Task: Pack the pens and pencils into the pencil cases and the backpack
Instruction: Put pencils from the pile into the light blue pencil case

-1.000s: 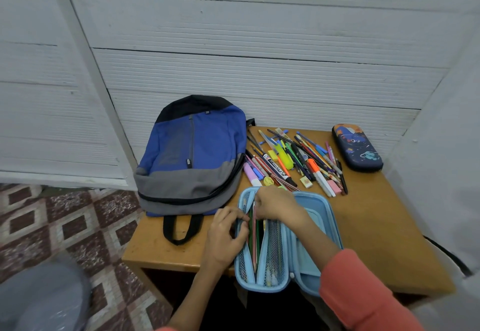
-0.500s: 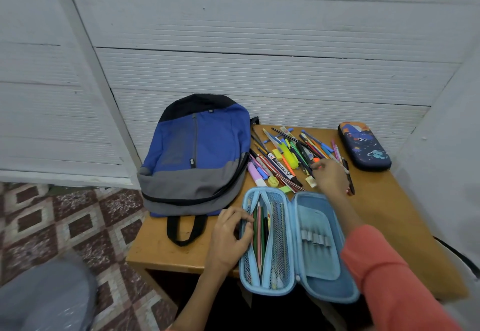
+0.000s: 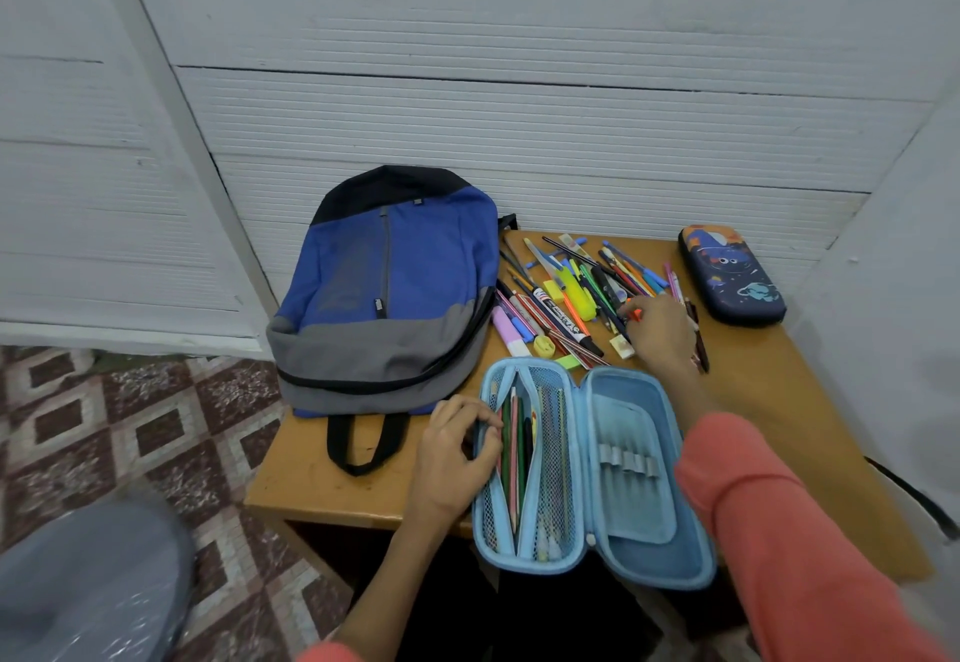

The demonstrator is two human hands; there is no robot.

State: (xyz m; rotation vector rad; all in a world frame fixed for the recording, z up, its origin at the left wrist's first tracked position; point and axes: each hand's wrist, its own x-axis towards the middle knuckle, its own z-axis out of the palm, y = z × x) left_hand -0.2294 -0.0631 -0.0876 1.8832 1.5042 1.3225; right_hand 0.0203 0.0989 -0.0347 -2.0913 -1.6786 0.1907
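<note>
Backpack [image 3: 389, 287] flat at left of table [image 3: 779, 401]. Blue pencil case [image 3: 639, 505] open at front edge, rim pinched by left hand [image 3: 452, 458]. Loose pens [image 3: 571, 292] behind. Right hand [image 3: 662, 336], gone from case to pile, curled over orange marker [image 3: 635, 315]; grip impossible to tell. Next pick likely starting.

Long, plain coral-pink sleeves [image 3: 779, 531]
</note>
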